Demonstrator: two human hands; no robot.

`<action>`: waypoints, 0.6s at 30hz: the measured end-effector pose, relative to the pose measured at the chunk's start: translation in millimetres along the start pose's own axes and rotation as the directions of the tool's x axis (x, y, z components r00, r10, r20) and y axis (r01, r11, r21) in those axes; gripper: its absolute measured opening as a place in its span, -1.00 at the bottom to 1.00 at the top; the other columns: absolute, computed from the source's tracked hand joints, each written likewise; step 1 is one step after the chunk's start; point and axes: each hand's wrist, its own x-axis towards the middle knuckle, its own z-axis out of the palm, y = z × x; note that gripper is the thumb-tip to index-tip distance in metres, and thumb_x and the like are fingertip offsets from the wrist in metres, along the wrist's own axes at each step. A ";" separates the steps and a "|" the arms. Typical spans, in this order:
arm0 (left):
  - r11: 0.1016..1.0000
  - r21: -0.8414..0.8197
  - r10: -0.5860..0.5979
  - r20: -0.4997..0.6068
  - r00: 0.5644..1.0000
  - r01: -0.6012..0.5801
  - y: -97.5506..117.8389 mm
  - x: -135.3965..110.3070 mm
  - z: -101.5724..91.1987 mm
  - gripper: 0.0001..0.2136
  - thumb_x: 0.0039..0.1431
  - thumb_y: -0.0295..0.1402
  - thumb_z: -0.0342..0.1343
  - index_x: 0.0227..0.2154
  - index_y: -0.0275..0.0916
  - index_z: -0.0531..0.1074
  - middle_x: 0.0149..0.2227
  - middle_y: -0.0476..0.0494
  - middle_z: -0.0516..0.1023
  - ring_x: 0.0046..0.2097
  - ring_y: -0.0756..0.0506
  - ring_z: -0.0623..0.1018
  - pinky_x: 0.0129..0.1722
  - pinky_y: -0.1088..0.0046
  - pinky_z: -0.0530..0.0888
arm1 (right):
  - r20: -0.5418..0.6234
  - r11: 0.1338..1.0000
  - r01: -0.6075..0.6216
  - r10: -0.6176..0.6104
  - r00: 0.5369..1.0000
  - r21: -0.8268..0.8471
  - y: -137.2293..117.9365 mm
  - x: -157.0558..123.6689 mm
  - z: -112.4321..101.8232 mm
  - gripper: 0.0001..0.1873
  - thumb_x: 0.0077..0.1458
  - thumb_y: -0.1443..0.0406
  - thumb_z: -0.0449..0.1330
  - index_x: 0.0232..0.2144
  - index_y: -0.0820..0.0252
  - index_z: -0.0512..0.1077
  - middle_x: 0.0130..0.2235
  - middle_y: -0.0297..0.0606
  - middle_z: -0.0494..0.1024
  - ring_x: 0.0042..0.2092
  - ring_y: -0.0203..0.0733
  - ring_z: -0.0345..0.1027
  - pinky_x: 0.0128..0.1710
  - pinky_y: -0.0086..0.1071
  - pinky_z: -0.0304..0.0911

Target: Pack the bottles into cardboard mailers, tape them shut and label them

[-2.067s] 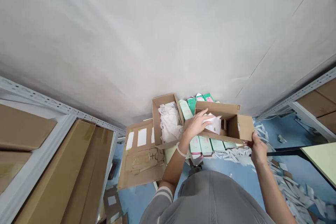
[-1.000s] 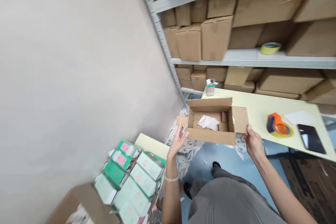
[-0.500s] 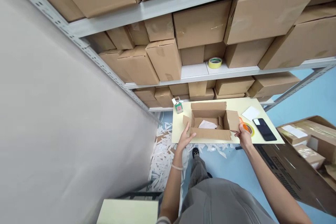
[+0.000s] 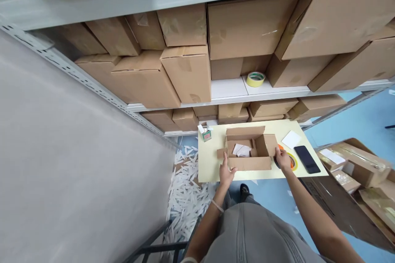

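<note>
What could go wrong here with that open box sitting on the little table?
The open cardboard box sits near the front edge of the table, so a push from the left hand or right hand might tip it off. The tape dispenser and black phone lie close on the right and could get knocked. White paper scraps litter the floor by the feet, a possible slip hazard.
</note>
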 end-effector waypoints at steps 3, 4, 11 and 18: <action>0.995 0.096 -0.028 -0.032 0.999 0.031 1.6 -0.9 5.2 0.01 0.01 -0.46 0.24 0.43 -0.04 -0.25 0.40 -0.11 0.13 0.37 -0.21 0.23 0.34 0.17 0.16 | -0.142 0.948 0.190 -0.231 0.963 -0.254 -15.0 -19.3 -1.4 -0.11 0.15 -0.09 0.03 0.25 0.55 0.16 0.23 0.41 0.28 0.29 0.38 0.11 0.22 0.22 0.04; 0.993 0.109 -0.035 -0.036 0.999 0.039 2.3 -0.2 5.8 0.01 0.01 -0.45 0.24 0.43 -0.04 -0.26 0.40 -0.11 0.12 0.37 -0.22 0.24 0.34 0.16 0.17 | -0.143 0.894 0.300 -0.362 0.921 -0.332 -19.4 -29.6 0.3 -0.10 0.19 -0.09 -0.02 0.32 0.52 0.06 0.31 0.36 0.15 0.36 0.34 -0.02 0.26 0.19 -0.03; 0.998 0.051 -0.045 0.021 0.999 0.044 1.3 6.1 -0.9 0.03 -0.03 -0.36 0.29 0.43 -0.17 -0.22 0.37 -0.26 0.17 0.35 -0.26 0.27 0.30 0.17 0.21 | 0.170 0.754 0.524 -0.501 0.849 -0.397 -22.2 -83.3 27.0 -0.18 0.24 -0.04 -0.10 0.40 0.28 -0.05 0.42 0.14 -0.07 0.42 0.23 -0.19 0.32 0.11 -0.17; 0.998 0.040 -0.059 0.051 0.997 0.057 11.9 3.3 -9.1 0.06 -0.10 -0.25 0.34 0.42 -0.21 -0.13 0.38 -0.36 0.14 0.37 -0.32 0.22 0.32 0.12 0.16 | 0.268 0.775 0.528 -0.457 0.848 -0.348 -14.4 -75.3 23.0 -0.07 0.19 -0.06 -0.04 0.41 0.33 -0.18 0.42 0.20 -0.07 0.42 0.23 -0.20 0.32 0.11 -0.16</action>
